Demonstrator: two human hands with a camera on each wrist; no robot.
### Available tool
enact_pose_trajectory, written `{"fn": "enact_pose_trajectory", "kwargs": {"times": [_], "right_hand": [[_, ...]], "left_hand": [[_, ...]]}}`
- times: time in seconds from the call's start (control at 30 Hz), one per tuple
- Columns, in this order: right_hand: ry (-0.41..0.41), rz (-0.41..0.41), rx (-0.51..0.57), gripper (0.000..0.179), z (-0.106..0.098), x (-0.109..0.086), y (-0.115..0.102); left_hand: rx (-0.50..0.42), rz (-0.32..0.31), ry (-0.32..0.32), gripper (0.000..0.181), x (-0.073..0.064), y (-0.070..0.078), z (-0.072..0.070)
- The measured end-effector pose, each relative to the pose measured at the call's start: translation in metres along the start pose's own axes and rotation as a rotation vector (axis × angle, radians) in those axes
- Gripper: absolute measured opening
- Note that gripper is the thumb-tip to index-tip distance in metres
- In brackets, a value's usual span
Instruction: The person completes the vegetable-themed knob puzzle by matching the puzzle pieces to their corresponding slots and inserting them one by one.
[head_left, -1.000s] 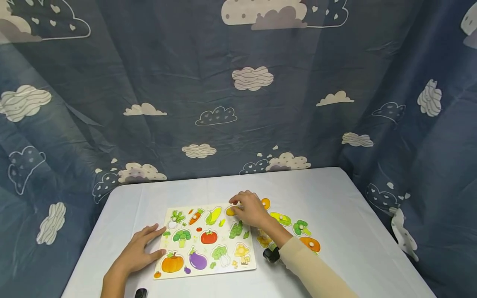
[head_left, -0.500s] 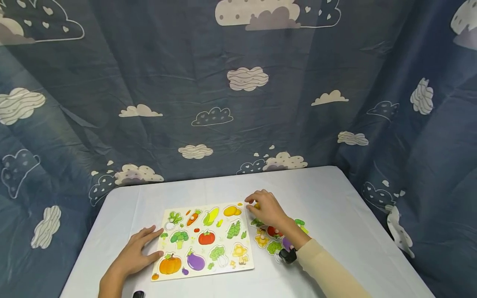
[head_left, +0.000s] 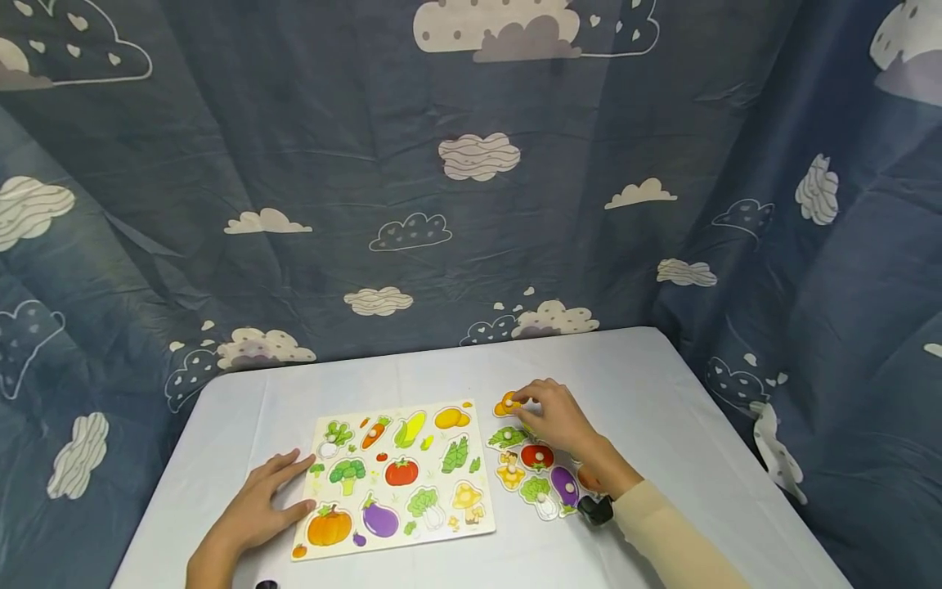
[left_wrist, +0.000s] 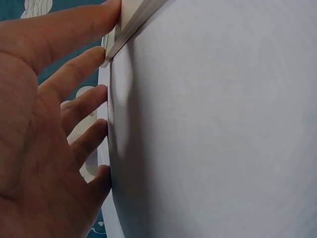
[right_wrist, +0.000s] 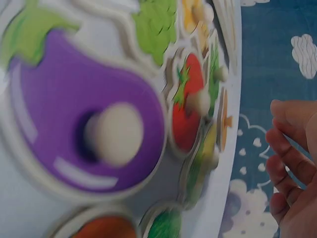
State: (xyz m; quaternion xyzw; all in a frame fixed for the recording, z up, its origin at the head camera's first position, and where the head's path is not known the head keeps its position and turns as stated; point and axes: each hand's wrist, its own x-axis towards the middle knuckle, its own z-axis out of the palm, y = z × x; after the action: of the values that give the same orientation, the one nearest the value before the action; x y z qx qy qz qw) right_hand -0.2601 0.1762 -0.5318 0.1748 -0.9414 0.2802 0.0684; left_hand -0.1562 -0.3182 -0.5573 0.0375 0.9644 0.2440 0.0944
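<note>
A wooden vegetable puzzle board (head_left: 368, 483) lies on the table, its printed shapes uncovered. My left hand (head_left: 253, 507) rests along its left edge, fingers spread; the left wrist view shows a finger touching the board's corner (left_wrist: 133, 20). Right of the board, my right hand (head_left: 555, 417) is beside a potato puzzle piece (head_left: 505, 405) with a round knob. Its fingers are loosely bent, and in the right wrist view these fingers (right_wrist: 280, 144) are apart from the pieces. Just below lie an asparagus piece (head_left: 506, 438), a tomato piece (head_left: 537, 456) and an eggplant piece (head_left: 565, 485).
A mushroom piece (head_left: 509, 474) and a leafy cabbage piece (head_left: 540, 495) lie in the same cluster. An orange piece (head_left: 590, 481) is partly covered by the right forearm. The white table (head_left: 412, 380) ends at a dark cloud-print curtain (head_left: 309, 164).
My right hand has moved right, from over the board's upper right corner to the potato piece, uncovering the potato print. The left hand stays at the board's edge. The head view has shifted slightly.
</note>
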Motion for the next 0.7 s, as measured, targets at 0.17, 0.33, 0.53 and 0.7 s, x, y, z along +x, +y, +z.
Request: {"fn": "enact_pose_trajectory", "kwargs": {"times": [0.17,0.33,0.53,0.7], "right_hand": [[0.001,0.057,-0.012,0.024,-0.004,-0.006,0.01],[-0.022,0.094,-0.008,0.022,-0.003,-0.011,0.019],[-0.064,0.105,-0.006,0.022,-0.001,-0.013,0.023],[-0.089,0.126,-0.017,0.02,0.001,-0.014,0.027]], "left_hand": [[-0.004,-0.001,-0.009,0.079,0.002,0.001,-0.002],[0.0,-0.007,-0.018,0.08,0.002,-0.001,-0.003],[0.006,-0.012,-0.011,0.079,0.002,-0.002,-0.003],[-0.004,-0.009,-0.013,0.08,0.001,0.001,-0.002]]}}
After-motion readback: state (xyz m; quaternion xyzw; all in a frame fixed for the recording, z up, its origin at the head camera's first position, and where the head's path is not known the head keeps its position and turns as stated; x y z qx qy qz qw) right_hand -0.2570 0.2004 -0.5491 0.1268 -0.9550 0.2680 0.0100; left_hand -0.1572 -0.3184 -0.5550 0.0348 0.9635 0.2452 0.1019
